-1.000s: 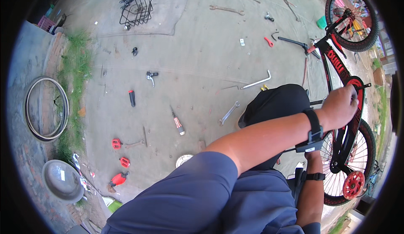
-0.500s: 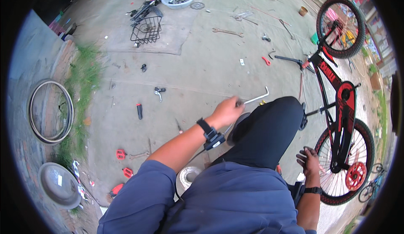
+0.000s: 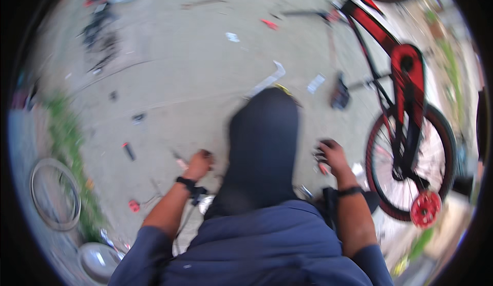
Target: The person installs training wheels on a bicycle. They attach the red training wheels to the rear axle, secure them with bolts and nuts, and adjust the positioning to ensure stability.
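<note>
My left hand point(image 3: 199, 163) is left of my raised knee, low over the floor, its fingers smeared by motion. A screwdriver-like tool point(image 3: 179, 161) lies close beside it. My right hand point(image 3: 333, 156) hangs to the right of the knee with its fingers apart. Just below those fingers is a small red-orange piece point(image 3: 322, 168), which looks separate from them. A silver bent rod, like a large L-shaped hex key point(image 3: 269, 79), lies on the floor beyond the knee, away from both hands. Next to it is a yellow item point(image 3: 283, 88), partly hidden by the knee.
An upside-down black and red bicycle point(image 3: 409, 85) stands at the right, a red toothed disc point(image 3: 425, 209) by its near wheel. A black pedal point(image 3: 340, 91) juts toward me. Loose parts, including a black grip point(image 3: 129, 151), dot the floor. A tyre point(image 3: 55, 194) leans by grass at the left.
My left hand has let go of the bent silver rod and drawn back beside my knee. My right hand has moved forward from beside the wheel. The view has shifted and blurred.
</note>
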Tool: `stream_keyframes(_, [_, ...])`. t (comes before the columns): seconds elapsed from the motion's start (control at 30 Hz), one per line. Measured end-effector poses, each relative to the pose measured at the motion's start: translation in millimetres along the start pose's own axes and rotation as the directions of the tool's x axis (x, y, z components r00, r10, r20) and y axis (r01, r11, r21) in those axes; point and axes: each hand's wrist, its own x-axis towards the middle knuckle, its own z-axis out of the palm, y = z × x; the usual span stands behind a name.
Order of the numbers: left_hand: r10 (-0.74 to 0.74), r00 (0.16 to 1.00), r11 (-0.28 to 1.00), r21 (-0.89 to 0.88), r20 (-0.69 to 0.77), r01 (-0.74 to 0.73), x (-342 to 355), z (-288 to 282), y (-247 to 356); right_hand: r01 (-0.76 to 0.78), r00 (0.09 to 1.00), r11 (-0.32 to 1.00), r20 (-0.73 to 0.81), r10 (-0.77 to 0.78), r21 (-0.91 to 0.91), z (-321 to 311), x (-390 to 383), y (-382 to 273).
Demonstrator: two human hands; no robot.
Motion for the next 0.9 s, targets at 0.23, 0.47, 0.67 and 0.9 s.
stream_keyframes(0.23, [-0.187,0.973,0.967,0.147,-0.136,0.207,28,-30,40,-0.157,0.986,0.981,-0.038,0.162,0.116,-11,69,67])
stream_keyframes(0.47, [-0.203,0.903,0.948,0.152,-0.379,0.278,122,-85,20,-0.359,0.932,0.929,-0.017,0.362,0.092,26,116,105])
stream_keyframes(0.67, [-0.254,0.879,0.961,-0.006,-0.404,0.275,122,-62,98,-0.204,0.977,0.892,-0.029,0.21,-0.403,70,156,140])
stream_keyframes(0.9, [-0.3,0.884,0.919,0.14,-0.357,0.369,111,-91,68,0.005,0.995,0.75,-0.069,-0.067,-0.661,117,189,161])
